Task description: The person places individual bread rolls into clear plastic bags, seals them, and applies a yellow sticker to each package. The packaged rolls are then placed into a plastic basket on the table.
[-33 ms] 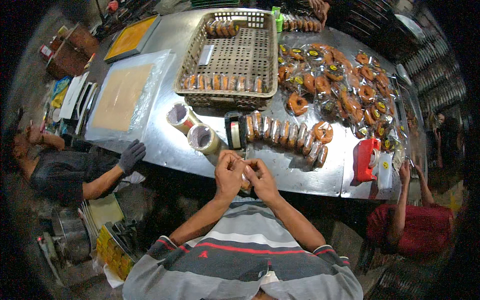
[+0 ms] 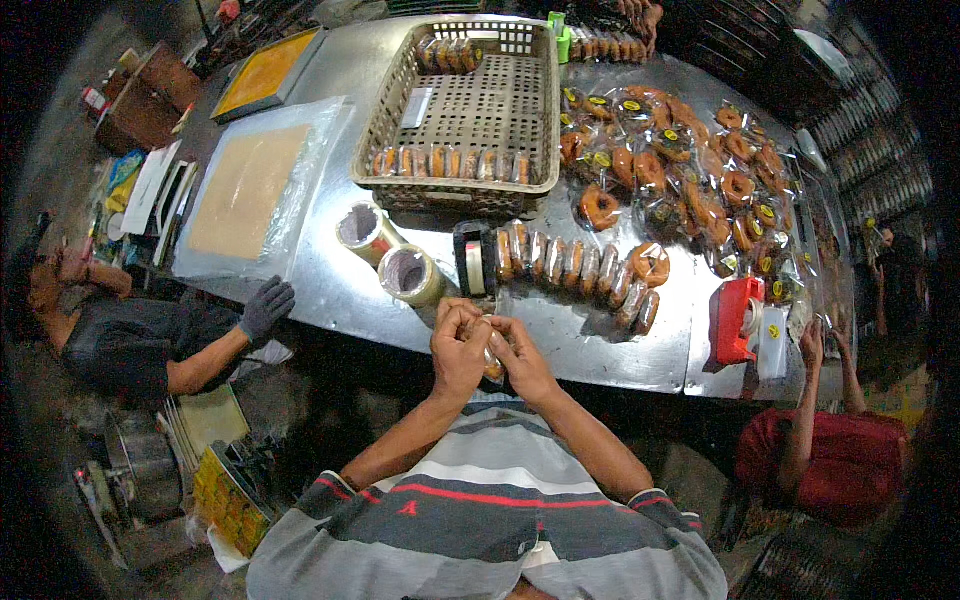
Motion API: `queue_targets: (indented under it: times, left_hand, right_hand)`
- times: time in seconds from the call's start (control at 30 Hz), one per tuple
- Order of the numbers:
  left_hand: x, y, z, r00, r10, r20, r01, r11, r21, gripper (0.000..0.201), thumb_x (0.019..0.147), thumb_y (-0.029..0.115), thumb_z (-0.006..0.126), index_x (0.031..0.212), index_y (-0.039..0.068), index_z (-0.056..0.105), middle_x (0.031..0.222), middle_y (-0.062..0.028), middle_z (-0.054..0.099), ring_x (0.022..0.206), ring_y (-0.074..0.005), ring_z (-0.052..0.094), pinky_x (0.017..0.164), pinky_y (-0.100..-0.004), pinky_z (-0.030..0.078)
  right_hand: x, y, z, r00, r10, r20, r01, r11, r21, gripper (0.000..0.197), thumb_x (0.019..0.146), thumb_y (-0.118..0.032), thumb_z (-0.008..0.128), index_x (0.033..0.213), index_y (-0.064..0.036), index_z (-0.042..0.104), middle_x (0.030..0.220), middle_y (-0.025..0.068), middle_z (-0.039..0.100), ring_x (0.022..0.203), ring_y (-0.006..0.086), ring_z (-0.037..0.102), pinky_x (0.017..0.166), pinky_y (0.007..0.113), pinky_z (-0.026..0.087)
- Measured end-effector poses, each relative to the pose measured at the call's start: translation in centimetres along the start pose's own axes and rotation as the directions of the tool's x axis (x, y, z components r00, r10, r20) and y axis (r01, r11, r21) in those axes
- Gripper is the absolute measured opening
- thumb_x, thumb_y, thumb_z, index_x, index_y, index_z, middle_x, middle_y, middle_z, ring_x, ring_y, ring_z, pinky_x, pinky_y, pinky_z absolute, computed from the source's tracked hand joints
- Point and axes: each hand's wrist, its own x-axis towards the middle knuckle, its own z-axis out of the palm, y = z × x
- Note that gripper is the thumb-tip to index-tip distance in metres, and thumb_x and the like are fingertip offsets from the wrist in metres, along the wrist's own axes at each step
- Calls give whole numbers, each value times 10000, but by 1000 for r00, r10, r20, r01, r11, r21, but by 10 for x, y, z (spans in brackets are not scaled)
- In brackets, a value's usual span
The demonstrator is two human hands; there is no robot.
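Observation:
Close to my body, at the table's near edge, my left hand (image 2: 458, 345) and my right hand (image 2: 522, 355) meet with fingers closed on a bagged donut (image 2: 492, 366). Its clear plastic wrapper is pinched between my fingertips, which hide most of it. Just beyond my hands stands a black tape dispenser (image 2: 473, 257). To its right runs a row of bagged donuts (image 2: 555, 260) standing on edge, with a few more leaning at the row's right end. Left of the dispenser are two wide tape rolls (image 2: 408, 272), near my left hand.
A plastic crate (image 2: 365, 150) behind the dispenser holds rows of bagged donuts. Loose bagged donuts (image 2: 690, 170) are heaped at right, near a red tape dispenser (image 2: 732, 322). A co-worker's gloved hand (image 2: 266, 307) is at the left edge; another co-worker's hands (image 2: 815, 345) are at right.
The table and its things sit very slightly further right in the picture. My hands keep the same grip on the bagged donut.

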Motion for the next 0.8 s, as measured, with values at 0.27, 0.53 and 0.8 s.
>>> queue_targets:
  times: [0.27, 0.53, 0.8]
  left_hand:
    - [-10, -4, -13, 830, -502, 241, 489, 448, -748, 384, 1004, 194, 588, 1361, 118, 468, 1229, -93, 580, 1155, -233, 587, 951, -392, 524]
    - [3, -14, -52, 857, -440, 268, 491, 539, -685, 444, 1014, 150, 589, 1418, 92, 416, 1301, -104, 571, 1227, -267, 577, 1017, -476, 502]
    - [11, -14, -68, 857, -367, 362, 514, 671, -534, 560, 974, 39, 602, 1481, 78, 368, 1318, -93, 552, 1215, -243, 569, 1015, -428, 491]
  right_hand:
    - [21, -2, 19, 990, -49, -130, 18, 974, -227, 536, 933, -464, 712, 1218, -20, 617, 1211, 163, 622, 1148, 241, 589, 969, 382, 478]
    - [81, 43, 3, 938, -146, -313, -21, 881, -473, 321, 885, -350, 759, 827, -34, 746, 815, 113, 605, 761, 289, 578, 734, 415, 465]
    - [36, 36, -51, 997, -71, 22, 67, 714, -697, 277, 877, -308, 752, 866, -31, 749, 809, 129, 620, 742, 315, 617, 703, 425, 495]
